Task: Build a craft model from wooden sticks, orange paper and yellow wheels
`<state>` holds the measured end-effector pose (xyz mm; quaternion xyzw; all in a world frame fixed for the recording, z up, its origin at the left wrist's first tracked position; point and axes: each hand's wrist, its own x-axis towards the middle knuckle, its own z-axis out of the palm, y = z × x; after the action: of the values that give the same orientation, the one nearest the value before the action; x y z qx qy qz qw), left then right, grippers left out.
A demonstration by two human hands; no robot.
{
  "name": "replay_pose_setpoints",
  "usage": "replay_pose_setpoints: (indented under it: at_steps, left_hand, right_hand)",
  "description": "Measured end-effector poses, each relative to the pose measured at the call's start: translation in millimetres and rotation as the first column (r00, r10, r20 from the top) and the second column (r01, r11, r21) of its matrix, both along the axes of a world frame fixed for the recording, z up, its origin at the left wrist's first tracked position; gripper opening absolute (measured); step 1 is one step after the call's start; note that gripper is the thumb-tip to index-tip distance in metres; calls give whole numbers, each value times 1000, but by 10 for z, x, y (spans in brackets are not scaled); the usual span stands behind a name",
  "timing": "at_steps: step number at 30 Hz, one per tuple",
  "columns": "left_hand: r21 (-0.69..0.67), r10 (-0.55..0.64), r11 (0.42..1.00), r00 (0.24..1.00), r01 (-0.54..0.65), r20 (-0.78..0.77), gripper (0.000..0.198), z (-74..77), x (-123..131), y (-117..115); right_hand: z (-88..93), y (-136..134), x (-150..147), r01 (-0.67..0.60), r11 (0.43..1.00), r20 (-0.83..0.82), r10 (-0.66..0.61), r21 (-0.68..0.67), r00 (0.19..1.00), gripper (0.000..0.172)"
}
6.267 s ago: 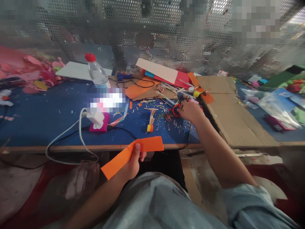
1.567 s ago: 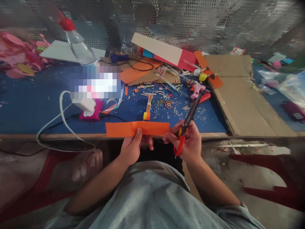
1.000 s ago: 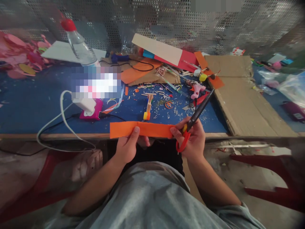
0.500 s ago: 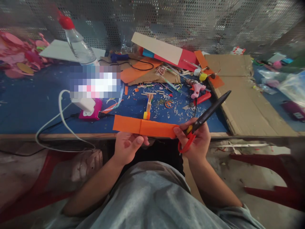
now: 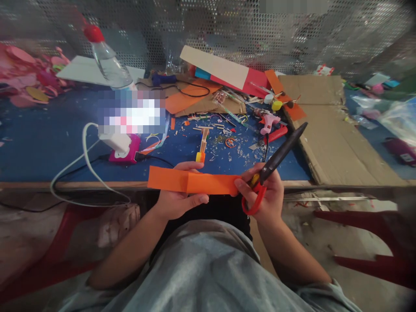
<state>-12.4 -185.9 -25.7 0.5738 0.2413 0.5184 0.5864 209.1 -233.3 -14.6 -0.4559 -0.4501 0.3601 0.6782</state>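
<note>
An orange paper strip [image 5: 211, 183] is held out level in front of my body, with a fold or overlap left of its middle. Between thumb and fingers, my right hand [image 5: 268, 193] pinches the strip's right end. That same hand keeps a pair of scissors [image 5: 282, 151] with red handles and dark blades, pointing up and right. My left hand [image 5: 175, 203] is under the strip's left half, fingers stretched out behind it and thumb apart below it. Just beyond the strip, a small bundle of wooden sticks [image 5: 203, 141] with a yellow and orange end lies on the blue table.
A pink glue gun [image 5: 269, 123] and a red utility knife [image 5: 275, 134] lie among scraps. Cardboard [image 5: 338, 134] covers the right side. To the left are a clear bottle [image 5: 112, 65], a magenta power socket [image 5: 125, 149] and a white cable [image 5: 85, 143] hanging over the edge.
My left hand has opened and slid further under the strip, fingers now reaching behind it. The strip and scissors have moved slightly down and left.
</note>
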Motion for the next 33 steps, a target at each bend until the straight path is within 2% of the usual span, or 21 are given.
replay_pose_setpoints:
  at_steps: [6,10,13,14,18,20,24,29,33]
  left_hand:
    - [-9,-46,999,998,46,42,38,0,14,12]
    - [70,-17,997,1000,16,18,50,-10,-36,0]
    - [38,-127,991,990,130,-55,60,-22,-92,-2]
    - [42,-124,991,989,127,-77,58,-31,-106,2]
    - [136,33,991,990,-14,-134,51,-98,-130,41]
    - [144,44,989,990,-24,-134,50,-126,-131,54]
    - [110,4,994,995,7,-100,50,-120,-113,47]
    - [72,-137,989,989,133,50,51,-60,-55,42]
    - [49,-149,988,984,145,98,49,-38,-38,46]
  right_hand:
    - [-21,-4,-10,56,998,11,-56,-8,998,48]
    - [-41,-12,-14,72,997,30,-71,-4,997,46]
    - [-53,-16,-8,55,998,26,-55,5,998,44]
    - [-57,-16,-3,46,999,22,-46,0,999,45]
    - [-65,-17,9,36,999,28,-36,-4,999,48]
    - [-61,-23,7,25,1000,29,-25,8,999,47]
    - [-50,-43,-4,-25,1000,-6,25,1,1000,47]
    - [-62,-64,-28,-162,985,-73,158,-53,985,42]
    - [-82,-70,-64,-154,986,-81,149,-69,986,40]
